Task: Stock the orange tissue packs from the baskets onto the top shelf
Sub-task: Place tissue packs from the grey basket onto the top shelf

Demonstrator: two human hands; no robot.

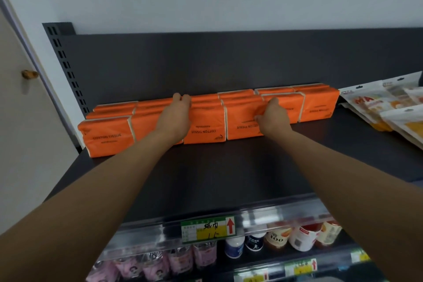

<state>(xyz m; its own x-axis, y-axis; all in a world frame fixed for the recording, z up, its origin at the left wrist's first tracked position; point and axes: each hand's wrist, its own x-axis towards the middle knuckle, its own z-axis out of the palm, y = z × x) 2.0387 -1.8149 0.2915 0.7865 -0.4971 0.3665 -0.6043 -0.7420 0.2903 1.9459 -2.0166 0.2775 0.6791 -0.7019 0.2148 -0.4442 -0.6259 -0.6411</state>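
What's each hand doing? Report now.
Left hand: fingers curled over an orange plastic-wrapped tissue pack.
Right hand: on a neighbouring pack; grip cannot be told.
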